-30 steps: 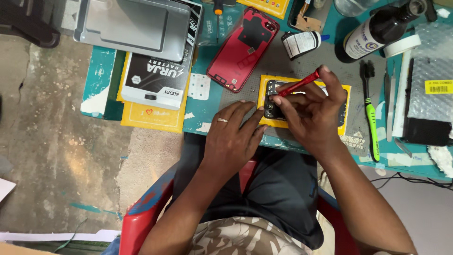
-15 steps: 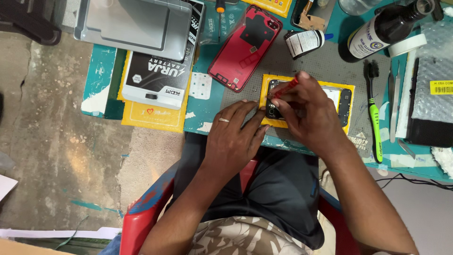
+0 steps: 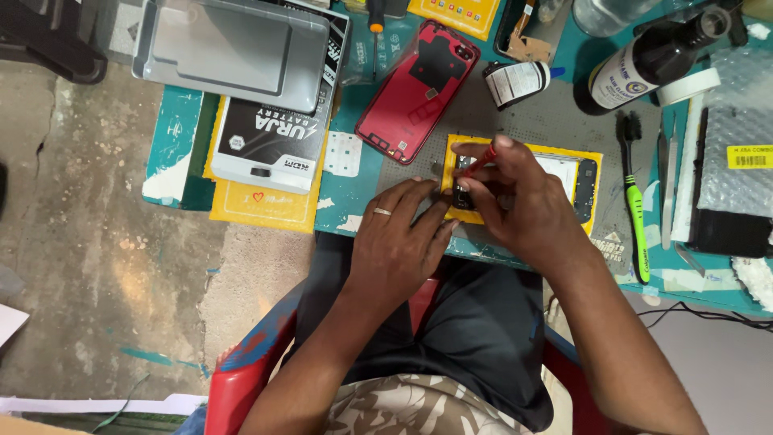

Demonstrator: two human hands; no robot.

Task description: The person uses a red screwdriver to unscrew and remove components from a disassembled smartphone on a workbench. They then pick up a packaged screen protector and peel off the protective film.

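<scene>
Opened phone (image 3: 564, 181) lying lengthwise across counter (image 3: 515, 121), left end under right hand (image 3: 523, 205) pinching red screwdriver (image 3: 481, 161), left hand (image 3: 398, 242) pressed flat beside.

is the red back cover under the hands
No, the red back cover lies apart, further up the bench, while both the left hand and the right hand work on the phone over the yellow mat.

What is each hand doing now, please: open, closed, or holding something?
Left hand: open, fingers resting flat on the opened phone, steadying it.
Right hand: closed on a red screwdriver, tip on the phone.
</scene>
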